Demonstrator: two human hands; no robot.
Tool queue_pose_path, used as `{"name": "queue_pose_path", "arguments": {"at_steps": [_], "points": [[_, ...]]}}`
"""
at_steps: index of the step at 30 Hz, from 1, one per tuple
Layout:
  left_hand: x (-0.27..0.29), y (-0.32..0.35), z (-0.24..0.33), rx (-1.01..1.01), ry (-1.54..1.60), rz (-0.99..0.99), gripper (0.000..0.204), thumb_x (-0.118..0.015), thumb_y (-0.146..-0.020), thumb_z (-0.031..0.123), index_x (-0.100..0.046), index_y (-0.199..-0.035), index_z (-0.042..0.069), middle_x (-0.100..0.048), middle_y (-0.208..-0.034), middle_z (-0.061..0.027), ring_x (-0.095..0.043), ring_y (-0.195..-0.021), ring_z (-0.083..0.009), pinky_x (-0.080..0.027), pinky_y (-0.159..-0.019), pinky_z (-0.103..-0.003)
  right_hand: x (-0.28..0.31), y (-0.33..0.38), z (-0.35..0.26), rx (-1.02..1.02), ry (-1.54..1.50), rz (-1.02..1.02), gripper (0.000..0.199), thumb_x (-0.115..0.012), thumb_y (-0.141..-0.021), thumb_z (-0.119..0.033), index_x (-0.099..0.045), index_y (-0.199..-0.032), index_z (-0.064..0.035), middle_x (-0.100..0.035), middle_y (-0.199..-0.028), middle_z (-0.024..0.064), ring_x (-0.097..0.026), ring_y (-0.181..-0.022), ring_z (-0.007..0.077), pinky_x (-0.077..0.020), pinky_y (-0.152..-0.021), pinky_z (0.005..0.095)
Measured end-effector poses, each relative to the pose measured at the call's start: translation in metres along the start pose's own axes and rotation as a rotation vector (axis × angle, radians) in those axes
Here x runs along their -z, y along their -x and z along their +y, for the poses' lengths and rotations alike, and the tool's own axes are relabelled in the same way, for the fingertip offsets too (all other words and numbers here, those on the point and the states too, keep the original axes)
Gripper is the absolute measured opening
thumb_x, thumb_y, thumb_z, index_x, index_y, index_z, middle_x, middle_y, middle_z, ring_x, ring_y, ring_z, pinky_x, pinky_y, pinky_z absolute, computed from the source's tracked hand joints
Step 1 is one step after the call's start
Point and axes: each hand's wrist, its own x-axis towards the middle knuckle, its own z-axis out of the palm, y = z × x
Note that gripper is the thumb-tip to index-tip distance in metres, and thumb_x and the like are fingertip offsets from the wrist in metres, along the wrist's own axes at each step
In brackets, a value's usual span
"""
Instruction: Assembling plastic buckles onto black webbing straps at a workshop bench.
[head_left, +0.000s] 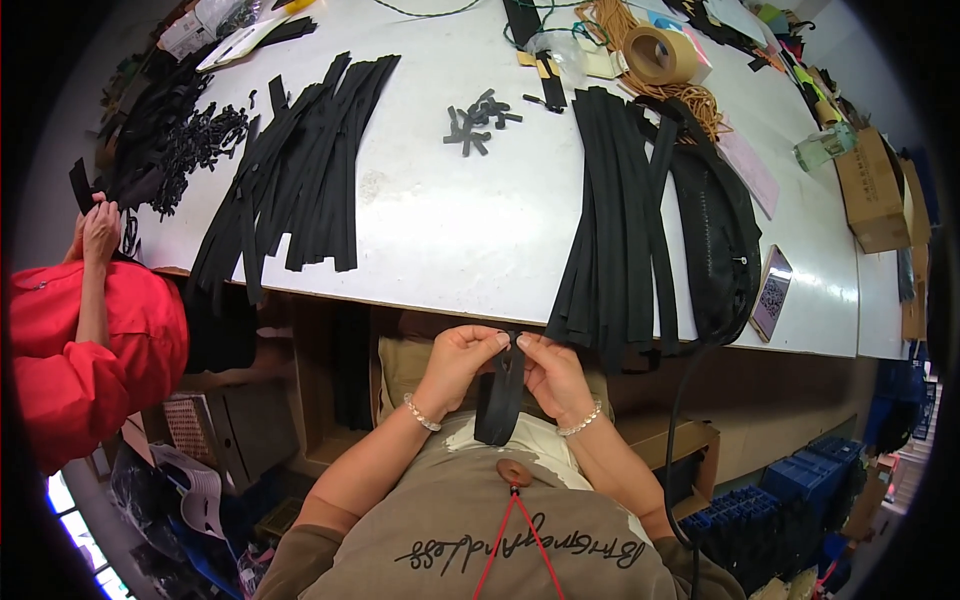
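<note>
left hand (458, 357): fingers pinched the top end of a black fabric zipper strip (500, 400).
right hand (553, 372): fingertips pinched the same end from the other side.
strip: hung between both hands, below the white worktable (450, 230) edge.

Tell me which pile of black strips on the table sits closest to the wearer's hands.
The right-hand pile of black strips: its lower ends hang over the table edge just beside the right hand. The left-hand pile lies farther off.

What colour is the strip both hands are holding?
Black; the strip shows best in the head view.
</note>
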Motion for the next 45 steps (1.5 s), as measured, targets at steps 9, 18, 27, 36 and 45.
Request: {"name": "queue_pose_path", "arguments": {"at_steps": [9, 18, 27, 36, 45], "points": [[-0.001, -0.005, 0.0, 0.036, 0.023, 0.019, 0.012, -0.064, -0.085, 0.012, -0.063, -0.09, 0.001, -0.067, -0.083, -0.0045, -0.061, -0.07, -0.0077, -0.05, -0.062, -0.021, -0.006, -0.004, 0.001, 0.032, -0.096, 0.033, 0.012, -0.057, -0.088, -0.01, -0.059, -0.098, -0.0032, -0.063, -0.09, 0.0067, -0.06, -0.08, 0.0149, -0.0502, -0.071, 0.0316], [-0.006, -0.007, 0.01, 0.041, -0.004, 0.023, 0.013, -0.062, -0.085, 0.009, -0.064, -0.09, -0.002, -0.066, -0.081, -0.0077, -0.062, -0.068, -0.0121, -0.051, -0.061, -0.024, -0.013, -0.004, 0.009, 0.027, -0.176, 0.119, 0.011, -0.054, -0.089, -0.008, -0.058, -0.097, -0.0006, -0.063, -0.089, 0.0067, -0.059, -0.076, 0.0135, -0.0493, -0.067, 0.0268], [-0.001, -0.013, 0.005, -0.031, -0.018, -0.042, 0.011, -0.062, -0.084, 0.006, -0.064, -0.09, -0.002, -0.066, -0.078, -0.008, -0.062, -0.065, -0.0121, -0.051, -0.059, -0.022, -0.02, -0.01, 0.02, 0.113, -0.224, 0.213, 0.009, -0.053, -0.089, -0.005, -0.058, -0.095, -0.0007, -0.062, -0.088, 0.0051, -0.058, -0.074, 0.0115, -0.0472, -0.063, 0.0256], [0.001, -0.007, 0.011, 0.055, -0.028, 0.031, 0.013, -0.063, -0.084, 0.006, -0.062, -0.094, -0.003, -0.066, -0.082, -0.0089, -0.062, -0.069, -0.011, -0.051, -0.061, -0.022, -0.013, -0.007, -0.003, -0.073, -0.147, 0.161, 0.01, -0.057, -0.088, -0.01, -0.058, -0.092, -0.0015, -0.061, -0.085, 0.0044, -0.058, -0.073, 0.0124, -0.048, -0.067, 0.0274], [0.005, -0.005, 0.006, -0.076, 0.033, -0.045, 0.01, -0.062, -0.084, 0.006, -0.061, -0.09, -0.003, -0.065, -0.079, -0.0071, -0.061, -0.068, -0.0106, -0.052, -0.062, -0.022, -0.007, -0.003, -0.008, -0.139, -0.01, -0.019, 0.017, -0.053, -0.084, 0.002, -0.058, -0.1, 0.0002, -0.061, -0.093, 0.0064, -0.06, -0.083, 0.0142, -0.0495, -0.076, 0.0286]]}}
